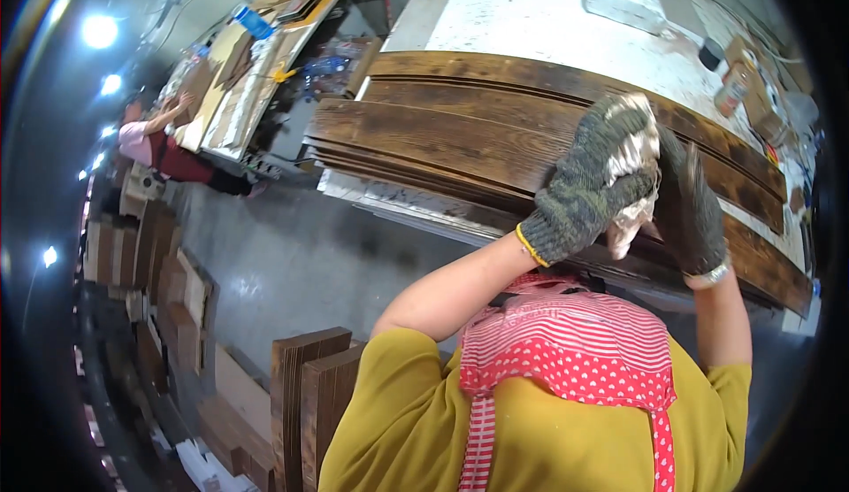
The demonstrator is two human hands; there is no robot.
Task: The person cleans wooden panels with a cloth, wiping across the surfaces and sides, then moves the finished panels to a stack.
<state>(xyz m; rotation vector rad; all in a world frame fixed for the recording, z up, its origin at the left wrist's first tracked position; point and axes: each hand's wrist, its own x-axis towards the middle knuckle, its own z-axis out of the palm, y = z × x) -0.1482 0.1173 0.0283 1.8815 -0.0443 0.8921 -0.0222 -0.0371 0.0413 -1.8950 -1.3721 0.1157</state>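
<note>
My left hand (pixel 579 182), in a dark grey-green knit glove with a yellow cuff, grips a crumpled whitish rag (pixel 638 169) stained with brown. Close beside it on the right is my right hand (pixel 694 213), also gloved, its fingers stretched out and pointing up. Its palm side looks dark brown and faces the rag; whether it touches the rag I cannot tell. Both hands are raised over the near edge of a stack of dark brown wood-grain boards (pixel 424 138). Behind the stack lies another long brown board (pixel 495 70).
A white-topped worktable (pixel 504 19) carries the boards, a white block (pixel 623 5) and a bottle (pixel 732 89). Thick brown boards (pixel 305 395) stand behind me at the lower left. Another person (pixel 159 142) works at a cluttered table (pixel 234 107) far left.
</note>
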